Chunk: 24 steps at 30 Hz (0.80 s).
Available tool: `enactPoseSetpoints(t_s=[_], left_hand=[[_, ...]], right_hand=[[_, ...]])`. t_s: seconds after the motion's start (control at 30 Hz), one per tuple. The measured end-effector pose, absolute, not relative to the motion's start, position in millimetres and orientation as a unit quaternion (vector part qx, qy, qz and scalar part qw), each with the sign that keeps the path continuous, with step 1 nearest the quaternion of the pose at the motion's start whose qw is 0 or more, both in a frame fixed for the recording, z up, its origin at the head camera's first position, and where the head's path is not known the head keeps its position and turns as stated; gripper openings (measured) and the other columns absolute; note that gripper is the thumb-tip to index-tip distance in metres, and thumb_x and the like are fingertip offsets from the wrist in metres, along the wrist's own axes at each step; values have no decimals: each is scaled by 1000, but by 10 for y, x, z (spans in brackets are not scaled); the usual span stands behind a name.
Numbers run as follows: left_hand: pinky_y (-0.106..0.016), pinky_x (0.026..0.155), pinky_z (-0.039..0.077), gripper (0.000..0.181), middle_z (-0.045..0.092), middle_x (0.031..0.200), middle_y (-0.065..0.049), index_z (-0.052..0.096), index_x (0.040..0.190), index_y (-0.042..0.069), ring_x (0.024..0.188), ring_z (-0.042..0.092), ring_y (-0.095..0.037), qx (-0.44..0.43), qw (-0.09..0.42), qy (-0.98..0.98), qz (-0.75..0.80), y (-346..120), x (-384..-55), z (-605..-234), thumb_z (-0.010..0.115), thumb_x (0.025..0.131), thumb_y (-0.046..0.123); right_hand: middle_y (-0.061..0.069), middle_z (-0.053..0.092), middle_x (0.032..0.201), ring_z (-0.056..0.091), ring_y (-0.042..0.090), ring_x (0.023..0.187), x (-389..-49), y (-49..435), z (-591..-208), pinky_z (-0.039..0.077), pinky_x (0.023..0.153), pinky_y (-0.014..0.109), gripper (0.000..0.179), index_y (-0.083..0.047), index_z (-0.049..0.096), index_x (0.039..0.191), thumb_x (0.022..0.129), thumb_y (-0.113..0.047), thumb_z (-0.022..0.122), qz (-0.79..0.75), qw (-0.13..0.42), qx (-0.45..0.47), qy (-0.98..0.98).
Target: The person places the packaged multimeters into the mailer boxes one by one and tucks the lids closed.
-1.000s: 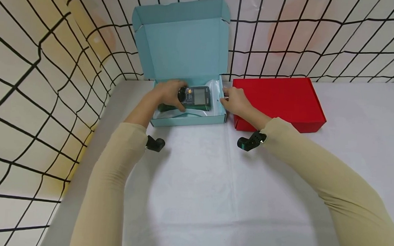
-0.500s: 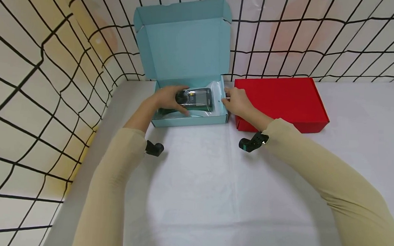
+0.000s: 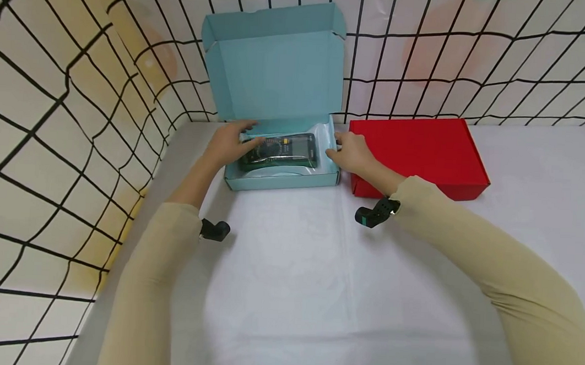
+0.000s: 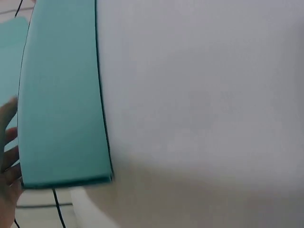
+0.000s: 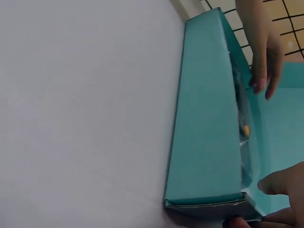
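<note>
A dark digital multimeter (image 3: 279,150) in a clear plastic bag lies inside the light-blue cardboard box (image 3: 282,180), whose lid (image 3: 281,66) stands raised at the back. My left hand (image 3: 227,143) is over the box's left end, fingers loosely spread and holding nothing. At the other end, my right hand (image 3: 353,152) holds the right side wall, thumb near the inner side and fingers outside. In the right wrist view, the box's front wall (image 5: 204,114) hides most of the bagged multimeter. The left wrist view shows the left fingers (image 4: 9,159) beside the box's end.
A closed red box (image 3: 423,151) stands right of the blue box, under the right forearm. Black wire grid panels (image 3: 403,56) rise behind and at the left. White cloth (image 3: 288,270) covers the table.
My left hand has let go of the bagged multimeter and drawn back left, leaving it lying in the box. The right hand has stayed at the box's right wall.
</note>
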<state>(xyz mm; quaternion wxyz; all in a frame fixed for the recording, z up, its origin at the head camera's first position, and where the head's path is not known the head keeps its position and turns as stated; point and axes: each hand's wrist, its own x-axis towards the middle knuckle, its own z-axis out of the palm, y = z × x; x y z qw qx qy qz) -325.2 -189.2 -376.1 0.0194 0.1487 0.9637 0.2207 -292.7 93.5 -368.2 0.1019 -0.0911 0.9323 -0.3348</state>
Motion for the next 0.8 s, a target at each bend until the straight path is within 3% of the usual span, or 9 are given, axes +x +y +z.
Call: enactPoseSetpoints(t_s=[0.1,0.2,0.3,0.37,0.5,0.63,0.8], left_hand=[[-40,82,45,45,63,107,-12,57,123,11,98,56,-26,114,-56,958,258,-1986,-3235,-3768,52,90,40],[-34,70,44,35,64,89,-12,65,106,5,81,56,-23,62,-124,944,301,-2052,-3210,-3770,53,90,33],[-29,62,39,29,60,79,-11,63,93,1,71,51,-21,10,-180,926,331,-2085,-3201,-3762,53,89,28],[-26,60,35,26,54,77,-7,57,92,1,70,47,-18,-22,-196,913,357,-2099,-3208,-3745,54,87,27],[-25,68,38,35,47,94,-4,46,113,6,83,46,-16,-57,-184,885,424,-2090,-3242,-3668,54,86,27],[-30,89,41,63,42,129,-9,26,141,15,112,46,-20,-68,-131,877,457,-2076,-3245,-3545,52,86,33],[-33,106,31,78,21,150,0,5,147,24,135,27,-16,-67,-62,884,459,-2074,-3203,-3403,49,87,47]], right_hand=[[22,47,132,49,35,117,-2955,931,-3646,48,87,43,57,2,37,136,88,-21,57,-333,120,-72,933],[22,45,133,47,36,118,-2982,928,-3596,49,86,43,59,2,35,137,88,-25,56,-333,134,-50,932],[22,44,135,49,36,116,-3006,933,-3538,49,87,42,61,1,32,138,89,-27,54,-346,134,-27,928],[21,43,136,53,34,113,-3039,937,-3500,48,88,41,63,1,26,141,91,-28,51,-358,128,-16,925],[19,40,139,54,31,113,-3138,974,-3422,46,92,38,67,-1,15,144,92,-30,46,-393,86,3,916],[18,35,142,44,28,125,-3235,1030,-3368,40,98,38,66,-2,16,144,93,-32,44,-441,19,-8,897],[9,30,147,35,20,132,-3273,1067,-3357,32,106,32,62,-7,20,145,96,-43,33,-474,-27,-49,879]])
